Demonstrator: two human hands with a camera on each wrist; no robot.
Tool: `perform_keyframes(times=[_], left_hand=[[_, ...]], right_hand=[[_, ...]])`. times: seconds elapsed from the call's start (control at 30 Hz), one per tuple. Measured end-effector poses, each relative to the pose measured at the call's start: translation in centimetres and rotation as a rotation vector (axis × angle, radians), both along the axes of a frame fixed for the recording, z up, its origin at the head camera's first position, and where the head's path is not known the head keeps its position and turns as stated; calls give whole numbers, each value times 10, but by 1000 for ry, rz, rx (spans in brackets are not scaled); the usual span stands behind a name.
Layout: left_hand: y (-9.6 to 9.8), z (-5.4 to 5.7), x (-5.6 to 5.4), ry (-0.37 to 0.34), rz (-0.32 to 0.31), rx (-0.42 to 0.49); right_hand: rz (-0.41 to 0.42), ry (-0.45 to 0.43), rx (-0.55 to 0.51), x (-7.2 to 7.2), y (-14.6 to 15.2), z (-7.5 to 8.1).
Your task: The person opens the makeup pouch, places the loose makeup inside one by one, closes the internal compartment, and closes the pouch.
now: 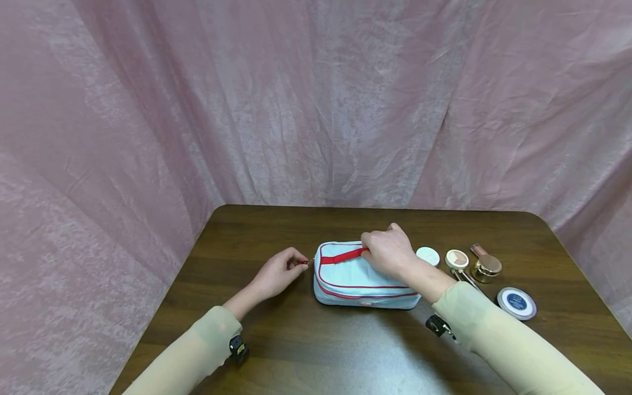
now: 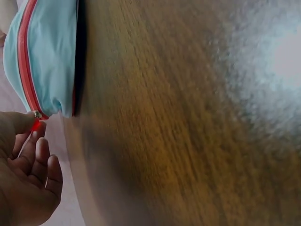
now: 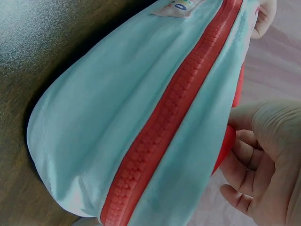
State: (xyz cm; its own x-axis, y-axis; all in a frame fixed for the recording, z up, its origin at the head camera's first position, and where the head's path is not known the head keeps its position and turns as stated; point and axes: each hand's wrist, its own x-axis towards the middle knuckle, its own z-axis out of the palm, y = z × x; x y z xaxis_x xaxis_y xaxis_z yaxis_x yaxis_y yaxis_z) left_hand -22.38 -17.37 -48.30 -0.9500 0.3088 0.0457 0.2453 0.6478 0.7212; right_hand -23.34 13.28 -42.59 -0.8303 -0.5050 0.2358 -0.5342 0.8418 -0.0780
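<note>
A light blue zippered pouch (image 1: pixel 345 277) with red piping sits on the brown table. Its red zipper (image 3: pixel 164 122) has its teeth meshed along the stretch in the right wrist view. At the pouch's left end, my left hand (image 1: pixel 278 272) pinches the small red zipper pull (image 2: pixel 35 124) between thumb and forefinger. On top, the fingers of my right hand (image 1: pixel 390 249) grip the red strap handle (image 1: pixel 344 256); in the right wrist view they curl round that red strap (image 3: pixel 227 146).
Right of the pouch lie a white round lid (image 1: pixel 427 255), a small round palette (image 1: pixel 456 259), a gold-rimmed compact (image 1: pixel 487 266), a pink tube (image 1: pixel 478 249) and a white round case (image 1: pixel 516 303) with a blue centre. A pink curtain (image 1: pixel 316 109) hangs behind the table.
</note>
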Motion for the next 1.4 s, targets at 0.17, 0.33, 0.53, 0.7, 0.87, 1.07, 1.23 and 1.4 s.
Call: perform_keyframes(times=[0.17,0.33,0.53,0.7,0.87,1.07,1.23,1.4], left_hand=[[0,4,8,-2,-1,1],[0,7,15,-1,-2,3],[0,10,25,-26,7,9],[1,13,35,-19,-5,26],[4,14,48,-33,-3,59],[11,14,62,-32,-17,81],[16,15,68,-30,-17,92],[20,16,73,-15,5,100]], right_hand=[[-3,10,0,-1,-1,0],[-12,-3,1,-2,-3,0],[-18,8,-1,-3,-4,-1],[-21,15,-3,-4,-4,-1],[-19,23,-4,-5,-5,-2],[-29,26,-11,-6,-6,-2],[-28,30,-13,-6,-6,-2],[-33,28,-14,-7,-6,-3]])
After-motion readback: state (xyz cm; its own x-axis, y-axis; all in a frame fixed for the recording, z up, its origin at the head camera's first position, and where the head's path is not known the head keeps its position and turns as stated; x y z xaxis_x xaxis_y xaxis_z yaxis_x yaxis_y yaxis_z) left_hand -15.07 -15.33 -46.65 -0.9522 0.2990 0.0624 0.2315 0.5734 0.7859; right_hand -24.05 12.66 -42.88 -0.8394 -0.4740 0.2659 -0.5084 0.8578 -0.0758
